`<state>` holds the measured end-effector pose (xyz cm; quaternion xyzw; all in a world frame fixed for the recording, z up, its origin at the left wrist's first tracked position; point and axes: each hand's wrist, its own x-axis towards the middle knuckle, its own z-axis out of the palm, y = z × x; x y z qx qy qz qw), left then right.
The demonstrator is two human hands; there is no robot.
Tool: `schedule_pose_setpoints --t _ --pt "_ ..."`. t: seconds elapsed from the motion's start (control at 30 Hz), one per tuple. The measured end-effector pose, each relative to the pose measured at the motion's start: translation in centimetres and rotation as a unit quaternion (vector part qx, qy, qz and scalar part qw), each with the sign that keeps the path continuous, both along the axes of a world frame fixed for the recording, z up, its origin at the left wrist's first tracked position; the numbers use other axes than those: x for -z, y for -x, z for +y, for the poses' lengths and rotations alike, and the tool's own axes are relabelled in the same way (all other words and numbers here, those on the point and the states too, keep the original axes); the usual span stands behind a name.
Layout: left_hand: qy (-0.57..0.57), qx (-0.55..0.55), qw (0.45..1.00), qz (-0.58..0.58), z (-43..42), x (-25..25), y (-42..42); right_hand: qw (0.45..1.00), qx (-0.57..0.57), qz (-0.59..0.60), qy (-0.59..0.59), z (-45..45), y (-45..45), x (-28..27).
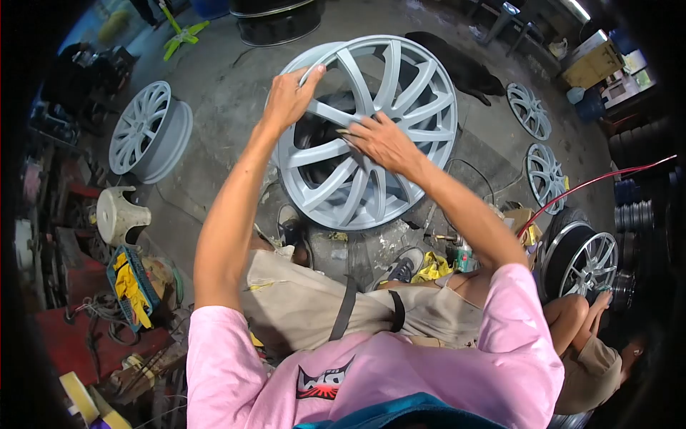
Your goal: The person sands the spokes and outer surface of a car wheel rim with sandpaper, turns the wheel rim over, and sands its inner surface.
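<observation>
A large light-grey, multi-spoke wheel rim [343,187] stands tilted in front of me, its face turned up toward me. At the upper left of its edge, my left hand [289,99] is closed round the outer lip, thumb on the face. My right hand [384,143] lies over the spokes near the hub, fingers bent and pressed together. Something small and greyish seems to be under those fingers, but the hand hides most of it. Dark shapes show through the gaps between the spokes.
Another grey rim [141,136] stands at left by a white stool [123,216] and a basket [136,286] with yellow cloth. A black dog [457,68] lies behind. More rims [545,179] stand at right, near a red hose [600,177] and a crouching person [589,368].
</observation>
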<state>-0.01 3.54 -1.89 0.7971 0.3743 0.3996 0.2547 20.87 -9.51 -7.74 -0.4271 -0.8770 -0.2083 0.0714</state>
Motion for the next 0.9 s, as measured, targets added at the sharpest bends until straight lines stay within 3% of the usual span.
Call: schedule_pose_setpoints --t 0.03,0.2,0.33,0.4,0.43,0.5,0.57,0.63,0.73,0.83,0.87,0.9 --pt "0.002 0.0 1.0 0.002 0.0 0.1 0.0 0.999 -0.023 -0.045 -0.018 1.2 0.6 -1.0" --pt "0.051 -0.017 0.999 0.007 1.2 0.7 0.6 0.992 -0.107 -0.016 -0.068 3.9 4.0 -5.7" --pt "0.09 -0.017 0.995 0.027 1.1 0.5 1.1 0.997 -0.066 -0.022 -0.015 0.8 -0.3 -0.7" --pt "0.025 -0.012 1.0 0.0 0.9 0.6 1.0 0.994 0.035 0.099 0.023 -1.8 -1.2 1.5" --pt "0.026 -0.018 1.0 -0.001 1.1 0.7 1.3 0.994 0.03 0.098 0.024 -2.3 -0.9 2.3" --pt "-0.009 -0.004 1.0 0.002 1.2 1.3 1.1 0.965 0.075 0.248 0.044 -4.6 -0.1 3.3" --pt "0.012 -0.013 1.0 0.024 1.8 1.4 1.1 0.966 0.032 0.255 0.037 -5.4 1.8 4.0" --pt "0.034 -0.026 0.998 0.046 1.7 1.4 0.9 0.956 0.109 0.268 0.046 -5.2 4.0 4.4" --pt "0.034 -0.021 0.999 0.015 1.3 0.9 1.0 0.941 0.11 0.318 0.028 -5.5 7.9 9.0" --pt "0.049 -0.015 0.996 0.066 1.6 1.3 1.2 0.929 0.056 0.332 0.151 -9.2 12.4 6.6" --pt "0.044 -0.017 0.997 0.06 1.8 1.7 1.2 0.929 0.059 0.334 0.149 -8.8 11.5 7.1" --pt "0.039 -0.021 0.998 0.053 1.8 2.0 1.3 0.941 0.046 0.326 0.076 -7.8 9.8 8.0"
